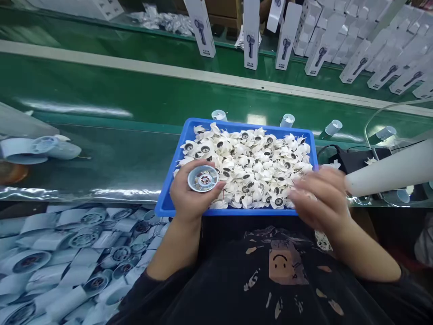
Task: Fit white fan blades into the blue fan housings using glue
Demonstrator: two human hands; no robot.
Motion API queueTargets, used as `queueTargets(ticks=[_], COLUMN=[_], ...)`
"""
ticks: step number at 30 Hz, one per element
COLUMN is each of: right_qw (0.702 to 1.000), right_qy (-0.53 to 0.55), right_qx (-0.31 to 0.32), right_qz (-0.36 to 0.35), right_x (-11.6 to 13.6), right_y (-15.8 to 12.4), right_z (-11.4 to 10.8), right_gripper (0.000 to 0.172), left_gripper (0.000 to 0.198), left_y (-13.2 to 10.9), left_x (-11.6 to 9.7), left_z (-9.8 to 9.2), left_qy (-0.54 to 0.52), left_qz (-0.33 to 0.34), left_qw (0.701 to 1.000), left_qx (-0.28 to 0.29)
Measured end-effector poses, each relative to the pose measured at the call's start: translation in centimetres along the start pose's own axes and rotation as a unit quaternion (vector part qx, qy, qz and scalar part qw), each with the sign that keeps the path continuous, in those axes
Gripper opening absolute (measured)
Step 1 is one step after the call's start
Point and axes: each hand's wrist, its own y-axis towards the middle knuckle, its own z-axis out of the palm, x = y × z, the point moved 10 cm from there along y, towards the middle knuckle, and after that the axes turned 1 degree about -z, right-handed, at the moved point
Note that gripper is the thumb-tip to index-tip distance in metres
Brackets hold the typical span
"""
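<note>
My left hand (189, 194) is closed around a round silvery fan housing (203, 178), its open end facing up, at the near left corner of a blue tray (169, 203). The tray is heaped with several small white fan impellers (252, 169). My right hand (318, 196) hovers over the tray's near right corner, blurred by motion, its fingers reaching toward the impellers. Whether it holds one is unclear.
A green conveyor belt (118, 99) runs behind the tray with several small white cylinders (287, 120) on it. White product boxes (355, 49) stand at the back right. A bin of white fan housings (67, 262) lies at lower left. A white tube (389, 169) juts in from the right.
</note>
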Motion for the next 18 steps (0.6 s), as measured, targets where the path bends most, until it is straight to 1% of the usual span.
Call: queueTargets(ticks=[2,4,5,7,9,11,15,18], right_qw=[0.991,0.974,0.966,0.956,0.948,0.94,0.932,0.941], right_qy=[-0.099,-0.153,-0.167,-0.183,-0.194,-0.203,-0.204,-0.18], right_qx=[0.08,0.157,0.184,0.218,0.236,0.243,0.238,0.207], right_qz=[0.035,0.062,0.067,0.076,0.093,0.125,0.183,0.197], right_x=[-1.2,-2.4,-2.7,-2.7,-2.4,-2.3,-2.5,-2.3], right_y=[2.4,4.2,4.7,5.4,5.7,5.9,6.3,6.0], right_z=[3.0,5.4,6.2,7.0,7.3,7.4,7.8,7.5], right_gripper=[0.018,0.018,0.018,0.021,0.026,0.023,0.016,0.014], left_gripper=[0.05,0.051,0.054,0.06,0.065,0.063,0.05,0.048], left_y=[-0.1,-0.2,-0.3,-0.5,-0.6,-0.5,-0.3,-0.7], left_x=[-0.4,-0.4,-0.3,0.4,1.0,1.0,-0.9,-1.5], left_z=[0.3,0.3,0.2,0.2,0.6,1.0,1.6,2.0], left_qy=[0.012,0.0,-0.014,-0.037,-0.028,0.0,0.03,0.014], left_qz=[0.012,0.014,0.011,-0.009,-0.034,-0.043,-0.017,-0.045], left_qw=[1.0,1.0,1.0,0.999,0.999,0.998,0.996,0.989], left_qx=[0.013,0.013,0.01,0.009,0.024,0.042,0.084,0.139])
